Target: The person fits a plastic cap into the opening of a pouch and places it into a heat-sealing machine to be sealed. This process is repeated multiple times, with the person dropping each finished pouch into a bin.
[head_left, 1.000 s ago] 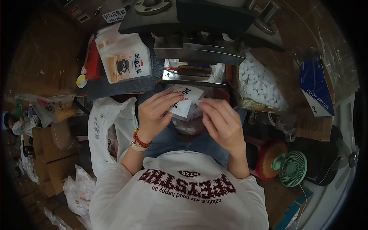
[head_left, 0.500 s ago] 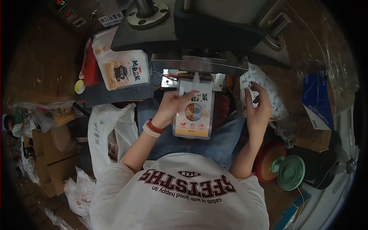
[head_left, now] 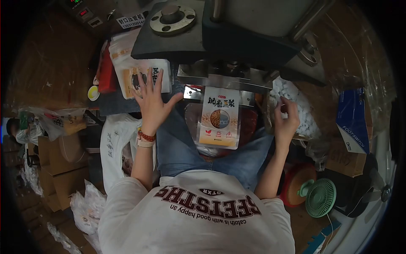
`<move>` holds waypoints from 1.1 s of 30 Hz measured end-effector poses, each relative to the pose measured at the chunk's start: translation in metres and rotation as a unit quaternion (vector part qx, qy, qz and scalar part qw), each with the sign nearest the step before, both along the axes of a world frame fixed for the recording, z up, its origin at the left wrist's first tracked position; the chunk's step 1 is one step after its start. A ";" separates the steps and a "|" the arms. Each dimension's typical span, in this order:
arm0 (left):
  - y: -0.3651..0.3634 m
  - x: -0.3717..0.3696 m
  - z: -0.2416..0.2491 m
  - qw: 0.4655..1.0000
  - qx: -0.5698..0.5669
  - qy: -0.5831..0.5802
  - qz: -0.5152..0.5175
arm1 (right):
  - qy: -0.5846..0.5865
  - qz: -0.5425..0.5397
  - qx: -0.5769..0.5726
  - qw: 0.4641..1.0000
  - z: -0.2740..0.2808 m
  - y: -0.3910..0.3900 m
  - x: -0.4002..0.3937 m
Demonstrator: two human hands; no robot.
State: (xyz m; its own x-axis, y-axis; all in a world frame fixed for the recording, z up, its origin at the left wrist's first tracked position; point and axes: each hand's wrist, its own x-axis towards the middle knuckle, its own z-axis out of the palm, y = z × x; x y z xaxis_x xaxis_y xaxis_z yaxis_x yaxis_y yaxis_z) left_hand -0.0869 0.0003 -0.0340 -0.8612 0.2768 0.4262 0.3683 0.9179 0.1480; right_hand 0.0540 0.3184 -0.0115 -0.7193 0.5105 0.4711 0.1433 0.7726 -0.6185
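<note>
A printed pouch (head_left: pixel 219 118) hangs from the metal jaws (head_left: pixel 224 78) of the machine, touched by neither hand. My left hand (head_left: pixel 153 101) is spread flat over the lower edge of a stack of similar pouches (head_left: pixel 127 80) on the dark surface at the left. At the right, my right hand (head_left: pixel 287 120) is beside a heap of small white pieces (head_left: pixel 302 110). Its thumb and fingertips are curled close together, and whatever lies between them is too small to make out.
The dark machine head (head_left: pixel 249 38) stands above the jaws. A red object (head_left: pixel 106 74) lies beside the stack. A green fan (head_left: pixel 320 197) and a blue and white box (head_left: pixel 353 120) are at the right. Plastic bags (head_left: pixel 87 207) are at the lower left.
My left hand has let go of the pouch at the jaws and moved left to the stack, fingers now spread. My right hand has shifted slightly down. The camera view has turned a little.
</note>
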 end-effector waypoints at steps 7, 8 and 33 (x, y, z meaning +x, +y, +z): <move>-0.053 0.032 -0.021 0.984 0.082 -0.065 -0.146 | 0.147 0.241 -0.316 0.906 0.033 -0.071 0.021; -0.044 0.039 -0.011 0.975 0.165 -0.094 -0.113 | 0.130 0.262 -0.233 0.928 0.042 -0.082 0.020; 0.029 0.074 0.042 0.867 0.288 -0.122 -0.388 | 0.042 0.365 -0.148 0.918 0.063 -0.090 0.023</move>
